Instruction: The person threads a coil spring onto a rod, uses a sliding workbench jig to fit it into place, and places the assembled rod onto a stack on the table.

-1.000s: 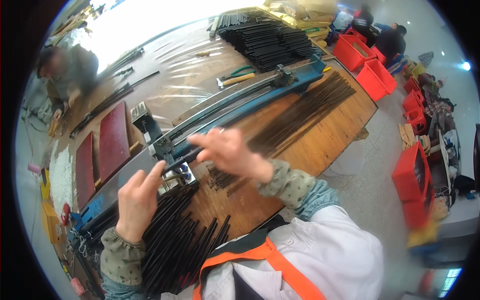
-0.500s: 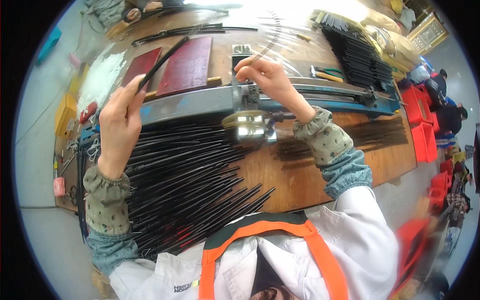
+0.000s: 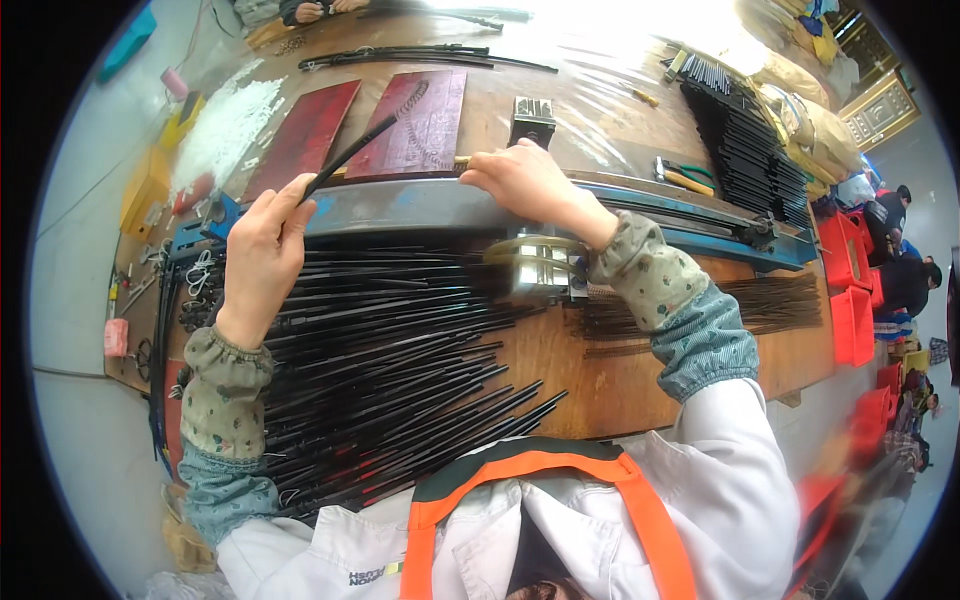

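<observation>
My left hand (image 3: 262, 258) is closed around the lower end of a slim black tube (image 3: 350, 155), which slants up and to the right over the steel rail. My right hand (image 3: 525, 185) reaches over the rail with its fingers pinched together. From them a long thin coil spring (image 3: 410, 105) curves left and up across a dark red board (image 3: 435, 125), near the tube's upper end. A small metal block (image 3: 532, 118) stands just beyond my right hand. Below it sits a shiny clamp-like fitting (image 3: 545, 265).
Many black tubes (image 3: 400, 340) lie piled on the near side of the blue-framed rail (image 3: 400, 205). Brown thin springs or rods (image 3: 770, 305) lie to the right. Pliers (image 3: 690, 175), a stack of black rods (image 3: 735, 140) and white bits (image 3: 225, 130) surround the far side.
My right hand has moved lower and to the left, over the rail. The spring that arched up to the right now swings left over the red board. The left hand still grips the tube.
</observation>
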Demonstrator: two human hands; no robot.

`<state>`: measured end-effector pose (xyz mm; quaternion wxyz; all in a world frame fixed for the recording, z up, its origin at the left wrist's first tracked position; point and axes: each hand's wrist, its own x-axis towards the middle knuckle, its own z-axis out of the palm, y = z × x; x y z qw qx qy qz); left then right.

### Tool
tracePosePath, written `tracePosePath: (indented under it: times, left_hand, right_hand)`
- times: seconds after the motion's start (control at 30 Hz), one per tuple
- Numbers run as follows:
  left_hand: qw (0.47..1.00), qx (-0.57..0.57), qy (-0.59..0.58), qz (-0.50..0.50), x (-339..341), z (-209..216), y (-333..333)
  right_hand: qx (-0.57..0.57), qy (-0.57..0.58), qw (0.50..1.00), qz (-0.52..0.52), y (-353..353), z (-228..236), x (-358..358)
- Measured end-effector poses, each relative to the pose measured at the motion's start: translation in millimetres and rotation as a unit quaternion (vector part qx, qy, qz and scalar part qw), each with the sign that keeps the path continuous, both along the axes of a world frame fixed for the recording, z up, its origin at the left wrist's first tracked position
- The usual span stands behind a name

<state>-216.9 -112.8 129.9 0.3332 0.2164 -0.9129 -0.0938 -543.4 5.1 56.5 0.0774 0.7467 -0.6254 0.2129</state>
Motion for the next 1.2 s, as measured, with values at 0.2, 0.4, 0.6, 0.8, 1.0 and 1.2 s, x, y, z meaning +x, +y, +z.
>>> tracePosePath:
  times: [0.2, 0.4, 0.6, 0.8, 1.0, 1.2]
  left_hand:
    - [0.994, -0.059, -0.087, -0.019, 22.4, -32.0, -46.4]
    - [0.969, -0.069, -0.150, -0.182, -104.0, -62.5, -35.2]
    - [0.978, -0.020, -0.102, -0.182, -153.0, -93.0, -5.6]
    - [0.974, 0.056, -0.125, -0.181, -162.9, -71.4, 7.6]
    - [0.982, 0.064, -0.111, -0.138, -157.5, -89.4, 2.9]
    - [0.980, 0.107, -0.098, -0.138, -170.1, -89.9, 7.7]
  right_hand:
    - [0.004, 0.054, 0.975, -0.214, 82.7, -39.5, -80.4]
    - [-0.142, 0.129, 0.926, -0.324, 212.0, -26.7, -172.6]
    - [-0.110, 0.005, 0.956, -0.271, 226.9, -55.0, -184.1]
    - [-0.132, 0.056, 0.957, -0.252, 266.1, -53.8, -201.8]
    - [-0.098, 0.008, 0.964, -0.247, 239.5, -57.7, -193.5]
    - [-0.120, 0.015, 0.959, -0.256, 234.9, -56.3, -192.6]
